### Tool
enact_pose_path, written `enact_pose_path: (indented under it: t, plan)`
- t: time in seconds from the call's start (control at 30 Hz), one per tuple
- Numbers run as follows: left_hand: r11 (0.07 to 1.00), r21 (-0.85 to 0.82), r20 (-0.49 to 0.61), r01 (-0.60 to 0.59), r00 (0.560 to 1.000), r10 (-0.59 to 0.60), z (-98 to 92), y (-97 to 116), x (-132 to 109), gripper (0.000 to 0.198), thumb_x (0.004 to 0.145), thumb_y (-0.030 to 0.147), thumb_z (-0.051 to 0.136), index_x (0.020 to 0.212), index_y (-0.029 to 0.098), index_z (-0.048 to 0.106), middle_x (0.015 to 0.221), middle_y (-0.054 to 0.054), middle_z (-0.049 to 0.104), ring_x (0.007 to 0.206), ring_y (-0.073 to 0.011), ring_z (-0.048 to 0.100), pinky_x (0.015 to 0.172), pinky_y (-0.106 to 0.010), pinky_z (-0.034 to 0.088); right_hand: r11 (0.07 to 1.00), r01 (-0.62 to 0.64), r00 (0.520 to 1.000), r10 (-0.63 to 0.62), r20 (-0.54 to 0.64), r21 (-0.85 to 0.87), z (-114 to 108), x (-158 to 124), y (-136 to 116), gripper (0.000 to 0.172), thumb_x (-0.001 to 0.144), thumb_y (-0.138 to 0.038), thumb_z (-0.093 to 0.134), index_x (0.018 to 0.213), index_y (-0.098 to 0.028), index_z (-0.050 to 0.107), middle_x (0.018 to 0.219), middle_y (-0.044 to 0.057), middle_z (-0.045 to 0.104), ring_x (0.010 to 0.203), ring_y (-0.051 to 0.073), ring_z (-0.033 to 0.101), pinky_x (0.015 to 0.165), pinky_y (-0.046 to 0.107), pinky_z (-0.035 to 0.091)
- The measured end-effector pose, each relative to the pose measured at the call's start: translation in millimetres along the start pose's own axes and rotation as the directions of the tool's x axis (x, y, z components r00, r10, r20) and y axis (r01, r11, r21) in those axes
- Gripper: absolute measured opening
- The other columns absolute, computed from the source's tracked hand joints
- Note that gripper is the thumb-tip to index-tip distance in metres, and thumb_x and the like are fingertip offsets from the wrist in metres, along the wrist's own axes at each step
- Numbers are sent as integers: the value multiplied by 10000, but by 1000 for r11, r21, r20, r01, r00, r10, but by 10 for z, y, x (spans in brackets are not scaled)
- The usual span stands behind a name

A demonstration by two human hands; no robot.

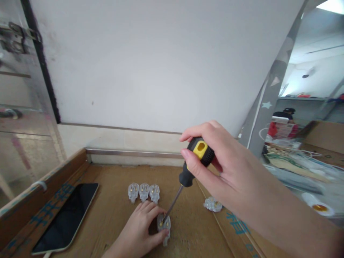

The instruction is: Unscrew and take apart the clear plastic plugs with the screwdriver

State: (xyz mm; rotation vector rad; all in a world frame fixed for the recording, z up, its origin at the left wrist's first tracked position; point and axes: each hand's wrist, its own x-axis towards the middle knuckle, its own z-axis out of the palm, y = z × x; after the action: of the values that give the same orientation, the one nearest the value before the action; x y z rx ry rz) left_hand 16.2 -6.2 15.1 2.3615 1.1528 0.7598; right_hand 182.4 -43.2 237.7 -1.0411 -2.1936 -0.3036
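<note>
My right hand is closed around the black and yellow handle of a screwdriver, held above the cardboard surface. Its shaft slants down to the left, and the tip rests on a clear plastic plug. My left hand lies on the cardboard and pinches that plug between thumb and fingers, holding it down. Three more clear plugs lie in a row just beyond my left hand. Another plug lies alone to the right, under my right wrist.
A phone with a dark screen lies at the left on the cardboard, by a raised cardboard flap. A white wall stands close behind. At the right are boxes, cables, a white bowl and a distant person.
</note>
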Motion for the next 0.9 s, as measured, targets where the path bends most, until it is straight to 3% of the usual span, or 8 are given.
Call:
enact_pose_path:
  t: [0.1,0.17,0.33,0.47,0.57,0.63,0.73,0.9]
  plan:
    - [1000,2,15,14,1000,-14,-2,4,17,248,764,275,605,1006,221,593,949,-49,620,904,-231,548,802,-351,420,999,-17,998,15,65,35,-46,0,-18,241,849,-150,409,1083,-207,409,902,4,508,546,80,481,506,243,407]
    - [1000,4,26,16,1000,-16,2,-4,30,257,766,275,599,1017,223,595,957,-54,622,910,-235,550,809,-358,421,1000,-25,997,24,77,4,-62,-5,-27,210,850,-165,389,1056,-204,405,873,6,508,554,96,492,479,245,394]
    - [1000,19,-2,-21,1000,21,29,-38,30,244,769,283,593,1005,219,598,937,-60,626,891,-232,559,790,-349,433,975,-20,999,13,-34,-221,-14,3,-2,115,857,-307,475,872,-205,425,819,4,477,488,100,453,412,248,317]
    - [1000,24,-31,-19,999,19,23,-18,9,175,801,270,566,963,218,605,916,-50,631,872,-225,564,776,-344,433,993,-79,994,85,65,-93,-43,0,-3,192,831,-176,425,1015,-226,407,908,10,482,487,76,453,448,238,356]
    - [1000,20,-54,-14,998,15,6,-1,-4,146,803,259,571,937,217,611,919,-41,635,880,-221,562,786,-344,429,992,-118,982,124,144,-51,-46,-2,-23,236,863,-269,424,1096,-264,391,950,11,490,516,86,474,491,252,395]
    - [1000,23,-63,-16,998,17,-4,2,-12,180,777,255,601,953,216,609,929,-41,635,894,-226,558,796,-346,426,985,-139,984,149,99,-102,-4,6,-31,261,855,-334,472,1099,-271,405,970,15,488,544,100,486,524,272,413]
    - [999,33,-70,-23,997,25,-8,-2,-24,288,706,269,668,980,210,603,941,-49,633,898,-239,554,796,-354,428,983,-163,986,166,29,-87,67,21,-33,312,818,-226,483,1113,-255,387,1026,28,466,558,95,482,551,276,432]
    - [999,37,-89,-36,995,40,2,-7,-33,338,668,274,687,988,211,601,945,-53,633,893,-242,556,796,-359,428,977,-210,976,211,58,-32,79,14,-35,361,787,-223,485,1126,-248,364,1044,33,452,506,72,460,532,277,441]
